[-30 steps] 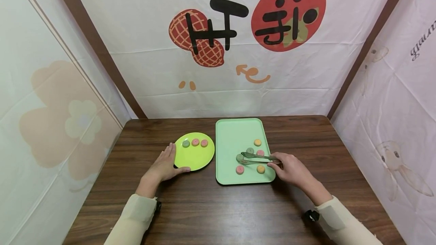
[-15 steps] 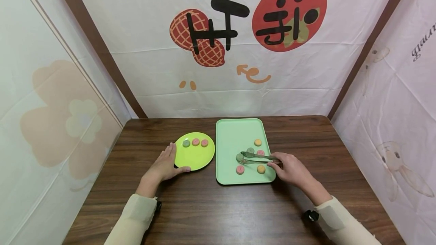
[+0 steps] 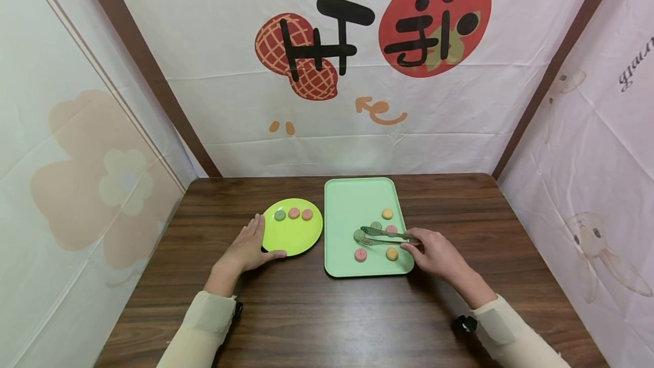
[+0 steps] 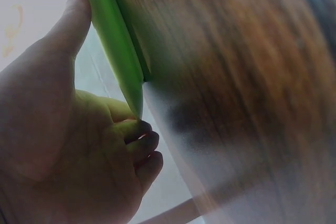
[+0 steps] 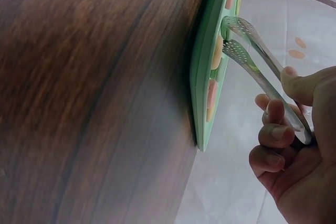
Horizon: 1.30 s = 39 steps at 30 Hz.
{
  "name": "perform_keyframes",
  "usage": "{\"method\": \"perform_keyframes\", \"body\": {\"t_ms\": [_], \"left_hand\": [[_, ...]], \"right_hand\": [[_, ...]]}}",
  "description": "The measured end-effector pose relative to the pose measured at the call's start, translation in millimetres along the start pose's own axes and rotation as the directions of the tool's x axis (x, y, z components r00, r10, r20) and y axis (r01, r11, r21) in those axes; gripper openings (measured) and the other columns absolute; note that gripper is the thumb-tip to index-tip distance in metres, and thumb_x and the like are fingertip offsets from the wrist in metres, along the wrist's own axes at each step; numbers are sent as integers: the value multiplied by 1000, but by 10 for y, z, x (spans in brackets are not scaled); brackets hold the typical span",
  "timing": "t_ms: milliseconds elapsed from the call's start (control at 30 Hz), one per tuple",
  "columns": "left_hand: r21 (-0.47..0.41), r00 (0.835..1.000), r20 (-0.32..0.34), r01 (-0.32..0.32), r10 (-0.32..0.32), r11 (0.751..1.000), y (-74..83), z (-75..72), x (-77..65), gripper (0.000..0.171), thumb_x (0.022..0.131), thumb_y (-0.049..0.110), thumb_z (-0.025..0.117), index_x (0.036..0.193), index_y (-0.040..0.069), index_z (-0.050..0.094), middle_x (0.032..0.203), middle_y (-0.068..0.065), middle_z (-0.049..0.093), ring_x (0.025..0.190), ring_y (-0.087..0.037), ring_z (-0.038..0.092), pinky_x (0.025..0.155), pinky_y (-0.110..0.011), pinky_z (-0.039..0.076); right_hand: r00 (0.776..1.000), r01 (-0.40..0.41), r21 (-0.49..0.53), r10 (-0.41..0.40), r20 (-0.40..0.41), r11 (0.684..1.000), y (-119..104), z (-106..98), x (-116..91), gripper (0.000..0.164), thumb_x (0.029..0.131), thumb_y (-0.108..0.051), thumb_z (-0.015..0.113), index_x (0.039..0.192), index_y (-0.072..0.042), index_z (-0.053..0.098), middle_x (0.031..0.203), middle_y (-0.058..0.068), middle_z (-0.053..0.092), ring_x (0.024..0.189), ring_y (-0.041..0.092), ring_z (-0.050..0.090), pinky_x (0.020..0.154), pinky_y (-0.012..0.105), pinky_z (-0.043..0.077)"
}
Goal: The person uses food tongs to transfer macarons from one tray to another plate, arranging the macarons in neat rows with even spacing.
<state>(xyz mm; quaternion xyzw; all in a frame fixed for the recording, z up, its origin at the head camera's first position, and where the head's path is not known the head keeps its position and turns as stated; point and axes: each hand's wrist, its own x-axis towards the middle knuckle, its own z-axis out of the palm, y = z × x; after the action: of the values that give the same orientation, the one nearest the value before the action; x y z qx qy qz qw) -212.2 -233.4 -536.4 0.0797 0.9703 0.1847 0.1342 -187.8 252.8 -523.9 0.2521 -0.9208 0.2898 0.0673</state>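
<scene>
My left hand (image 3: 247,249) rests at the near left rim of the lime-green plate (image 3: 286,243), thumb and straight fingers spread along its edge. In the left wrist view the plate's edge (image 4: 113,40) lies against the thumb and fingertips. Three cookies sit at the plate's back: a green one (image 3: 280,215) and two pink ones. My right hand (image 3: 438,251) holds metal tongs (image 3: 388,242) with perforated tips, low over the mint tray (image 3: 347,197). A green cookie (image 3: 359,235) lies between the tips. In the right wrist view, thumb and fingers grip the tongs (image 5: 262,80) near their bend.
On the tray, a second green cookie (image 3: 376,225) and a pink cookie (image 3: 391,229) are close to the upper tong arm. A pink cookie (image 3: 360,255) and two yellow cookies (image 3: 392,254) surround the tongs. A printed curtain (image 3: 235,129) hangs behind the wooden table (image 3: 306,317).
The tong tips and the green cookie between them have shifted very slightly toward the back left. My left hand and the plate keep their places.
</scene>
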Motion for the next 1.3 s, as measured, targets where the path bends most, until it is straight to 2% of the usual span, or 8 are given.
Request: {"method": "perform_keyframes", "body": {"t_ms": [300, 700, 933, 1300], "left_hand": [[-1, 1000, 0, 5, -5, 1000, 31, -13, -12, 134, 91, 75, 70, 167, -12, 1, 176, -32, 2, 164, -46, 6, 134, -57, 12], [0, 1000, 2, 10, -10, 1000, 37, -17, -20, 133, 92, 74, 70, 167, -11, 1, 176, -32, 1, 164, -45, 6, 134, -57, 12], [-8, 1000, 14, 18, -18, 1000, 21, -15, -19, 134, 92, 75, 70, 168, -10, -1, 177, -30, -1, 165, -44, 3, 134, -57, 10], [-14, 1000, 2, 12, -12, 1000, 39, -21, -28, 131, 93, 70, 72, 167, -12, 2, 176, -32, 1, 164, -46, 6, 134, -58, 12]], "right_hand": [[1000, 27, 22, -26, -16, 999, -14, 21, 42, 11, 101, -21, 78, 105, -11, 74, 75, -13, 61, 62, -1, 48, 57, 24, 46], [998, 43, 39, -41, -45, 998, -51, 71, 103, 26, 100, -21, 80, 121, -5, 78, 93, -6, 75, 73, -1, 60, 64, 26, 55], [996, 73, 63, -69, -56, 995, -90, 104, 144, 27, 100, -18, 80, 123, -3, 78, 100, 2, 79, 78, 1, 68, 65, 27, 59], [998, 58, 65, -56, -35, 996, -163, 176, 212, 32, 102, -21, 78, 126, 1, 76, 100, 1, 79, 83, 8, 73, 69, 31, 61]]}}
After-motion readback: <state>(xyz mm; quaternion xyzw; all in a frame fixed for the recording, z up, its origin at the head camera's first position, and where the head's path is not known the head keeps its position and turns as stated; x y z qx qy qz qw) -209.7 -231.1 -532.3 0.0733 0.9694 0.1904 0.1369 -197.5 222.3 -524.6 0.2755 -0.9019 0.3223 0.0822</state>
